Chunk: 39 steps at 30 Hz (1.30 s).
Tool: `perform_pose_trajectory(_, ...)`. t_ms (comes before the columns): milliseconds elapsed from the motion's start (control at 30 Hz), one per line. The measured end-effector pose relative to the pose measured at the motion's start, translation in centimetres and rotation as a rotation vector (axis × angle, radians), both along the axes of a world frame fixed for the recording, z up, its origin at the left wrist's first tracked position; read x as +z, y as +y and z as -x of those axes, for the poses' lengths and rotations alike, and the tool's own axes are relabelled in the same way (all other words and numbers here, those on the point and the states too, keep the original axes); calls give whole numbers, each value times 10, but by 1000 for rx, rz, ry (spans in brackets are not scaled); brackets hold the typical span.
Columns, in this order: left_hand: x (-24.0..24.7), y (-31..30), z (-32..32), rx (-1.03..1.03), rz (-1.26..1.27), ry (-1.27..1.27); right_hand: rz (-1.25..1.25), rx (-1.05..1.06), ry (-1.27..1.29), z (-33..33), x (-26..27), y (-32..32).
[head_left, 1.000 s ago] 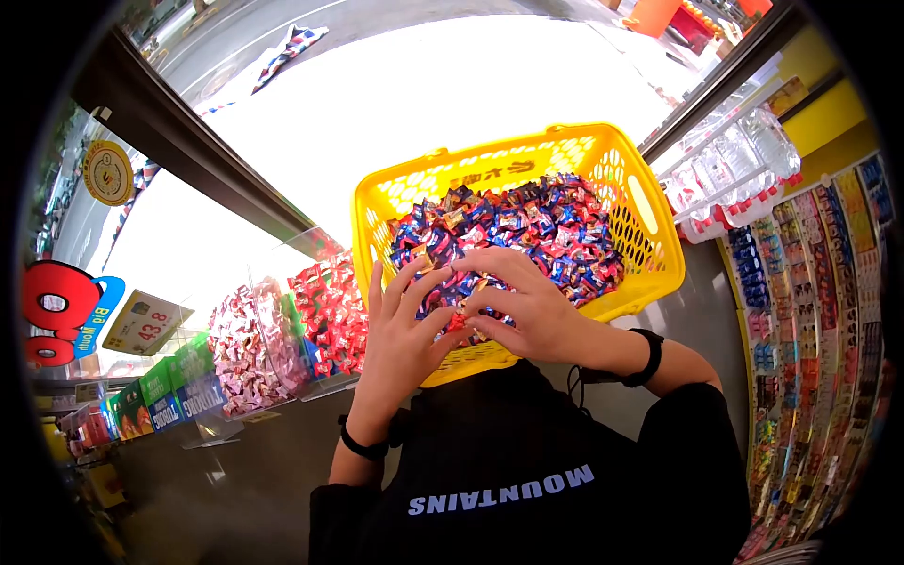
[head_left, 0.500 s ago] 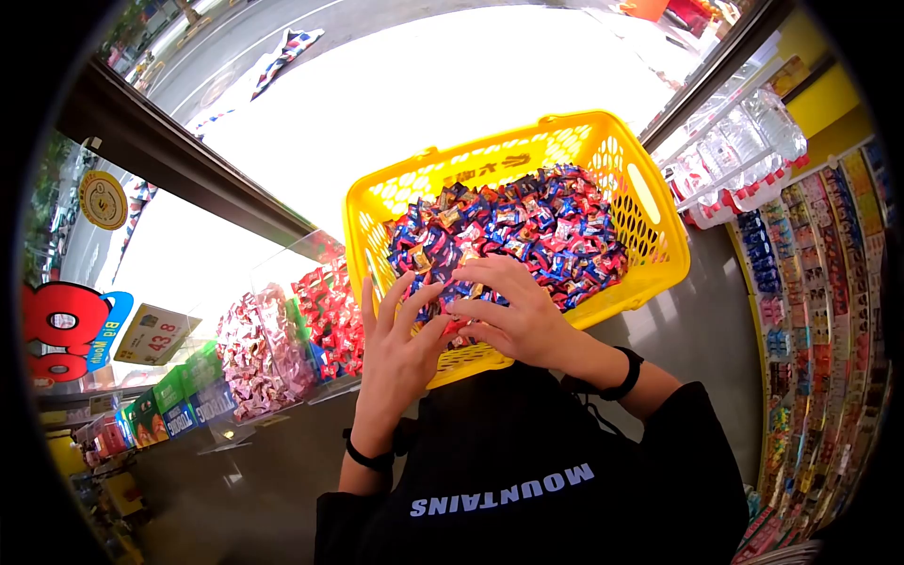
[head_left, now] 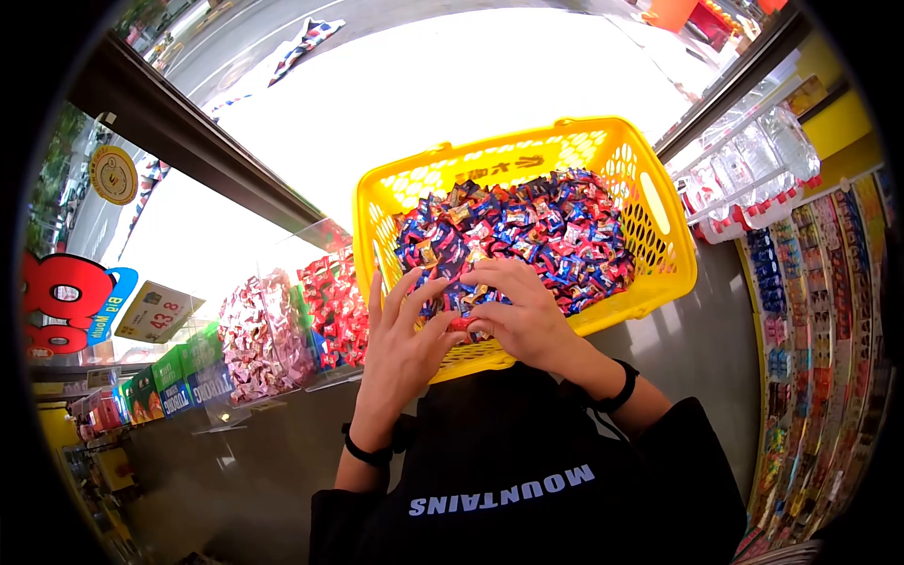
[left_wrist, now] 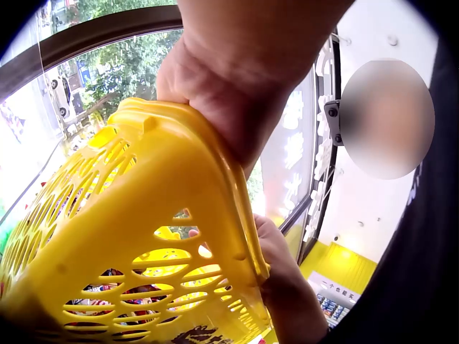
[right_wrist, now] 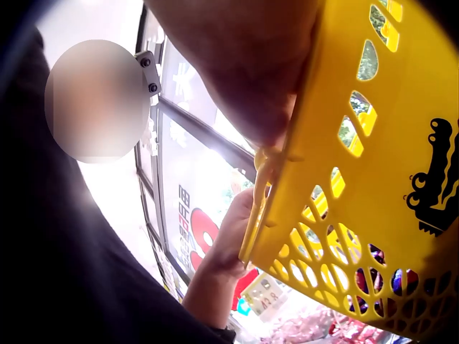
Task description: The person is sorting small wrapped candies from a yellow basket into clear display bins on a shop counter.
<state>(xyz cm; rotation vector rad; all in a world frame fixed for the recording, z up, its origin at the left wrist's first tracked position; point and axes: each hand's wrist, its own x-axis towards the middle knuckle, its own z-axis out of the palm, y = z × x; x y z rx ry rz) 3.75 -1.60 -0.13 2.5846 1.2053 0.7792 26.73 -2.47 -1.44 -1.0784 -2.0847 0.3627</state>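
Observation:
A yellow shopping basket [head_left: 685, 266] full of small wrapped candies [head_left: 546, 231] stands in front of me in the head view. Over its near edge, my two hands meet at one red-wrapped candy [head_left: 460, 324]. The left hand [head_left: 400, 344] pinches it from the left, its other fingers spread above the pile. From the right, the right hand [head_left: 527, 320] pinches it with bent fingers. Both wrist views look at the basket's outside from below, so its wall [left_wrist: 172, 186] hides the fingertips there. A black crocodile print [right_wrist: 437, 183] marks the wall in the right wrist view.
Left of the basket are clear bins of red candies [head_left: 337, 311] and pink candies [head_left: 264, 339], with a price card [head_left: 158, 313] behind. Bottled water [head_left: 744, 155] and a shelf of small packets [head_left: 819, 320] stand right. A bright doorway opens beyond.
The head view shifts slightly. The right hand's fingers have drawn in lower around the red candy, which now shows more plainly between the hands. The left hand stays nearly in place.

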Motion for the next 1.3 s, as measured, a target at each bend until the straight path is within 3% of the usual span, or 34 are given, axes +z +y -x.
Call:
perform_pose_trajectory(233, 3, 0, 4, 12, -4, -49, 7, 46, 19, 1, 2, 0)
perform_pose_trajectory(400, -4, -4, 38, 229, -203, -131, -5, -5, 39, 3, 6, -2)
perform_pose_trajectory(633, -57, -8, 138, 638, -186, -118, 139, -31, -34, 3, 7, -5)
perform_pose_trajectory(867, -121, -34, 174, 698, -87, 188, 145, -56, -28, 6, 3, -6)
perform_pose_trajectory(1033, -114, -40, 179, 760, -28, 281, 183, -102, -54, 9, 9, -7)
perform_pose_trajectory(1300, -91, -29, 165, 792, -151, 96, 149, -127, -74, 11, 8, -8)
